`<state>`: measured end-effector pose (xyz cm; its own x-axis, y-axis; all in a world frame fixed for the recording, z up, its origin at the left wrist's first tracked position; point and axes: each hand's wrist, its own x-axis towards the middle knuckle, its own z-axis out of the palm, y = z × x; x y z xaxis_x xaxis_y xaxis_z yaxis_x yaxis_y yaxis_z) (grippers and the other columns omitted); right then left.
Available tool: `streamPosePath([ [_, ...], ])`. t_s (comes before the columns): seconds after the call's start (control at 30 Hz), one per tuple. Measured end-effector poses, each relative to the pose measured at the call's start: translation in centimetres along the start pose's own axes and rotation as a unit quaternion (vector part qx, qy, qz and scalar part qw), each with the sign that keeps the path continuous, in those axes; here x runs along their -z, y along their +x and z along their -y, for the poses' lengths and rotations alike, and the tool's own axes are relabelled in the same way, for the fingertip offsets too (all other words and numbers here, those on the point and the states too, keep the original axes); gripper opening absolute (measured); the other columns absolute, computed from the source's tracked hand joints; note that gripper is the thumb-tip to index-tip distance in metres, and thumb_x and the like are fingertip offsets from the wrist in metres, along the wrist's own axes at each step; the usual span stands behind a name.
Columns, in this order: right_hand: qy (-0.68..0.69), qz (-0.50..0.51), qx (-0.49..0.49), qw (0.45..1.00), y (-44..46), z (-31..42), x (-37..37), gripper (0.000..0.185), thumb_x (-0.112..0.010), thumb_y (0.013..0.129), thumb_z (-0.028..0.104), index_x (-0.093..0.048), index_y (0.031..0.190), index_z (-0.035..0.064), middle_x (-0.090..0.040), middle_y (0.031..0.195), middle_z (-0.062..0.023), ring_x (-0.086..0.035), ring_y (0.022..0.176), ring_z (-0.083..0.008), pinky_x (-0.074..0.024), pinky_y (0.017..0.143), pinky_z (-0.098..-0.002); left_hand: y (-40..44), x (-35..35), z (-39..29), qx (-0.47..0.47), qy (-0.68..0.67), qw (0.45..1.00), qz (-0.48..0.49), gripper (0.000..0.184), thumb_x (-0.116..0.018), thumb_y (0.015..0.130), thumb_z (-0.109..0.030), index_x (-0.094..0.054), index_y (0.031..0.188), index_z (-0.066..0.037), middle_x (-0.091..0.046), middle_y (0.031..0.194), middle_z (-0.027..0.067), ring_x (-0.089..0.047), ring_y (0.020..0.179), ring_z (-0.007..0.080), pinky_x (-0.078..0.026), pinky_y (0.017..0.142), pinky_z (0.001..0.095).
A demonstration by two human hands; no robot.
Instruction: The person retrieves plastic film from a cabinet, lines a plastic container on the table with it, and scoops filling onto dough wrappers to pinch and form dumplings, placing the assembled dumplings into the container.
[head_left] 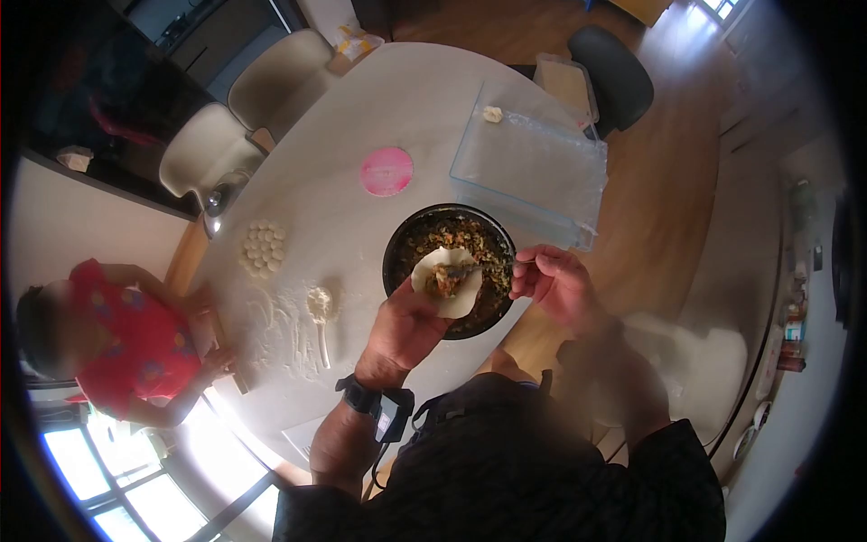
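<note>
A round dough wrapper [462,300] rests on the fingers of my left hand [405,327], over the near left side of a dark round pan [390,262]. Brown and orange filling [446,280] lies on the wrapper, and the end of a utensil touches it. My right hand [558,282], at the pan's right edge, has its fingers closed on the utensil's handle. Chopped filling with green and orange bits [452,237] fills the pan.
A clear tray [542,167] with one dumpling [492,114] stands beyond the pan. On the table [334,117] are a pink disc [387,172], dough pieces [263,248] and a floury spoon [321,316]. A person in red [135,343] works at the left edge.
</note>
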<state>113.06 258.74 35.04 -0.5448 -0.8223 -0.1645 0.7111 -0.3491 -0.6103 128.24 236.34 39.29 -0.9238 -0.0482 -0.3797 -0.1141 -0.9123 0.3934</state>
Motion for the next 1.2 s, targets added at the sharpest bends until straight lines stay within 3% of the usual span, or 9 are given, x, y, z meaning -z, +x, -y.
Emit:
streamPosePath([
  [0.37, -0.052, -0.022, 0.025, 0.998, 0.0, 1.8, -1.4, 0.027, -0.056, 0.104, 0.018, -0.066, 0.121, -0.0008, -0.070, 0.103, -0.0111, -0.070, 0.092, -0.0241, -0.0597, 0.086, -0.0420, -0.2, -0.5, -0.2, -0.002, 0.006, 1.000, -0.015, 0.068, -0.042, 0.084, 0.012, -0.040, 0.151, -0.001, -0.049, 0.150, 0.0164, -0.049, 0.140, 0.0318, -0.041, 0.116, 0.0490],
  [0.67, -0.040, -0.016, 0.034, 0.998, 0.1, 2.0, -1.8, 0.026, -0.055, 0.103, 0.018, -0.067, 0.118, -0.0005, -0.070, 0.104, -0.0110, -0.070, 0.090, -0.0243, -0.0598, 0.084, -0.0421, -0.1, -0.2, -0.4, -0.004, 0.009, 1.000, -0.016, 0.073, -0.051, 0.081, 0.005, -0.037, 0.152, -0.003, -0.047, 0.152, 0.0159, -0.046, 0.141, 0.0333, -0.037, 0.119, 0.0510],
  [0.83, -0.060, -0.033, 0.037, 0.997, -0.1, 2.7, -2.4, 0.027, -0.055, 0.104, 0.019, -0.066, 0.118, -0.0019, -0.069, 0.103, -0.0118, -0.070, 0.089, -0.0248, -0.0595, 0.083, -0.0421, -0.2, 0.2, -0.3, -0.011, 0.002, 1.000, -0.009, 0.066, -0.051, 0.087, 0.002, -0.037, 0.152, -0.003, -0.047, 0.152, 0.0154, -0.046, 0.141, 0.0327, -0.037, 0.120, 0.0509],
  [1.03, -0.215, -0.064, 0.024, 0.974, -1.4, 3.4, -5.1, 0.027, -0.058, 0.104, 0.018, -0.066, 0.117, -0.0053, -0.070, 0.095, -0.0131, -0.070, 0.080, -0.0235, -0.0605, 0.077, -0.0383, -0.3, 0.5, -0.1, -0.030, 0.026, 0.999, -0.030, 0.064, -0.044, 0.088, 0.007, -0.038, 0.151, -0.002, -0.048, 0.150, 0.0156, -0.046, 0.141, 0.0321, -0.038, 0.119, 0.0479],
  [1.13, -0.344, -0.097, 0.071, 0.931, -1.3, 2.8, -6.0, 0.027, -0.058, 0.105, 0.017, -0.066, 0.118, -0.0054, -0.071, 0.092, -0.0130, -0.071, 0.076, -0.0218, -0.0610, 0.074, -0.0352, -0.2, 0.6, -0.1, -0.030, 0.038, 0.998, -0.042, 0.066, -0.040, 0.085, 0.011, -0.038, 0.151, -0.001, -0.049, 0.149, 0.0166, -0.046, 0.141, 0.0324, -0.039, 0.119, 0.0467],
  [1.2, -0.352, -0.088, 0.086, 0.928, -1.1, 2.8, -5.9, 0.027, -0.057, 0.106, 0.017, -0.066, 0.119, -0.0049, -0.071, 0.092, -0.0129, -0.072, 0.076, -0.0214, -0.0612, 0.074, -0.0343, -0.3, 0.6, -0.1, -0.033, 0.071, 0.996, -0.045, 0.067, -0.039, 0.084, 0.012, -0.038, 0.150, 0.000, -0.049, 0.149, 0.0172, -0.047, 0.141, 0.0327, -0.039, 0.119, 0.0468],
])
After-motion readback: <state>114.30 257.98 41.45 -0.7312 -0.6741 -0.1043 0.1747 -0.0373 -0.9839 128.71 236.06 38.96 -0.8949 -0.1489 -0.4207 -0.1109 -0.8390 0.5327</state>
